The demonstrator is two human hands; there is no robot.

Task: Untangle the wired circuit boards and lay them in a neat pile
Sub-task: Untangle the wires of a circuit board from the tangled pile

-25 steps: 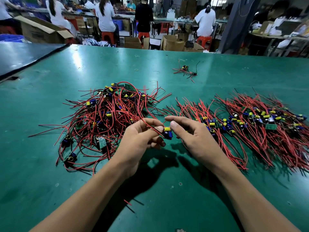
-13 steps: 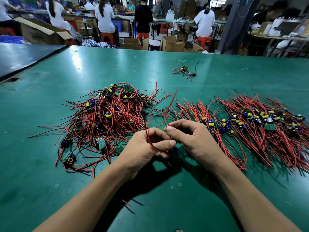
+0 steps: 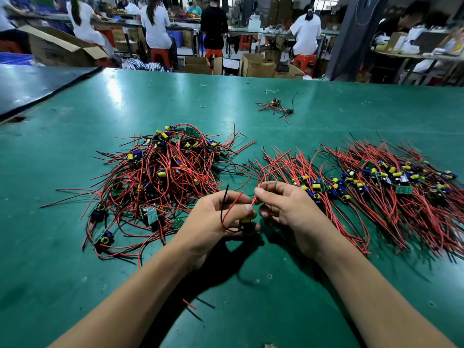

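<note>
With fingers of left hand (image 3: 213,222) curled round a wired circuit board (image 3: 246,220) over green table (image 3: 75,272), between tangled heap (image 3: 160,177) and neat pile (image 3: 376,187); with thumb and forefinger of right hand (image 3: 291,212), pinching its red wire (image 3: 259,182).

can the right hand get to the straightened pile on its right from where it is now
Probably yes: the straightened pile lies just beside the right hand, nothing between. Its fingers pinch a red wire from the board in the left hand, though.
</note>
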